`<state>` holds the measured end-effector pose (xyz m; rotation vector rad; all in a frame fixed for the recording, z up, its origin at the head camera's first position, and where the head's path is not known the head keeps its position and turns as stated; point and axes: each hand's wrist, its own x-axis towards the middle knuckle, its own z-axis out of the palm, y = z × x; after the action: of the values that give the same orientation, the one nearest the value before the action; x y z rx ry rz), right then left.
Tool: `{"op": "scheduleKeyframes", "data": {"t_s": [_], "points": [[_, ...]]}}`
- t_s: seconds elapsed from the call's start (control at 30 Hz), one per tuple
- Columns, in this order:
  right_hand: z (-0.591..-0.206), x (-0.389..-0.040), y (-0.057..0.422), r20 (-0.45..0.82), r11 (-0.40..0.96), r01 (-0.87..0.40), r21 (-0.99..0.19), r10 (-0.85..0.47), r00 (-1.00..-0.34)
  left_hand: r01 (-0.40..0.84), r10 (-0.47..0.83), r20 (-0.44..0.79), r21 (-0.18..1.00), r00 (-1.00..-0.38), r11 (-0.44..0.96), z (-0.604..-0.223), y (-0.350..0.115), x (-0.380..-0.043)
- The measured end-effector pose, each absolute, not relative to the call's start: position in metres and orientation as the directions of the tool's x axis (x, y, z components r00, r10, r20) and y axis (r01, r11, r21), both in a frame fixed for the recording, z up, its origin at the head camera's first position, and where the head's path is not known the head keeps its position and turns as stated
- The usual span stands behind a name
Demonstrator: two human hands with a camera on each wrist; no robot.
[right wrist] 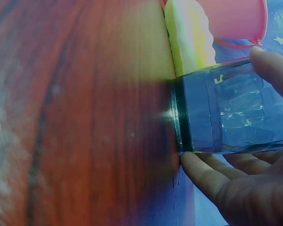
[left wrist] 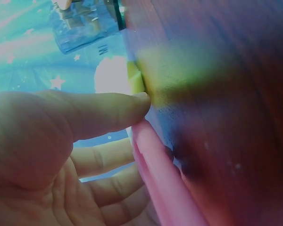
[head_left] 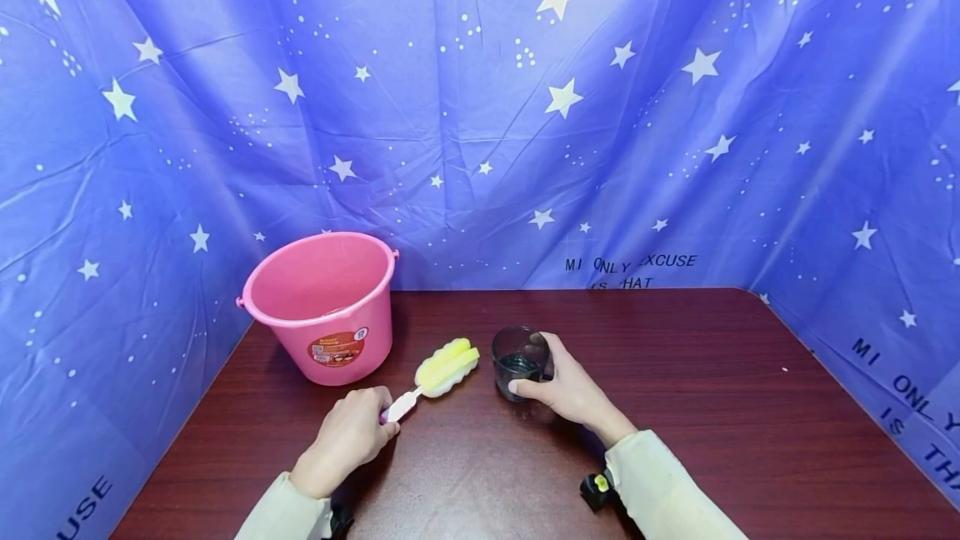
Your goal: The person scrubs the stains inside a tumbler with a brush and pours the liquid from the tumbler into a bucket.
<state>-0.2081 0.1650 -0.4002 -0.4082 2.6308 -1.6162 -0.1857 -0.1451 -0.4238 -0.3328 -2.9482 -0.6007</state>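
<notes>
A cup brush (head_left: 447, 367) with a yellow and white sponge head lies low over the table, its head pointing away to the right. My left hand (head_left: 348, 437) grips its pink and white handle (head_left: 402, 407); in the left wrist view the thumb (left wrist: 108, 115) presses on the pink handle (left wrist: 158, 174). Right of the sponge, a dark transparent glass (head_left: 517, 357) stands upright on the table. My right hand (head_left: 566, 386) holds it from the right side, thumb in front and fingers behind. Whether the glass contains liquid, I cannot tell. Sponge and glass are apart.
A pink bucket (head_left: 318, 319) with an orange label stands at the back left of the dark red wooden table (head_left: 712, 407). Blue cloth (head_left: 450, 107) with white stars hangs behind the table and along both sides.
</notes>
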Motion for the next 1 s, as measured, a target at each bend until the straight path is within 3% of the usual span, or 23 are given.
{"op": "scheduleKeyframes", "data": {"t_s": [1.0], "points": [[-0.4024, -0.2095, 0.1646, 0.105, 0.419, -0.193, -0.887, -0.224, -0.969, 0.199, 0.154, 0.142, 0.406, -0.978, 0.892, -0.4175, -0.1504, -0.1899]]}}
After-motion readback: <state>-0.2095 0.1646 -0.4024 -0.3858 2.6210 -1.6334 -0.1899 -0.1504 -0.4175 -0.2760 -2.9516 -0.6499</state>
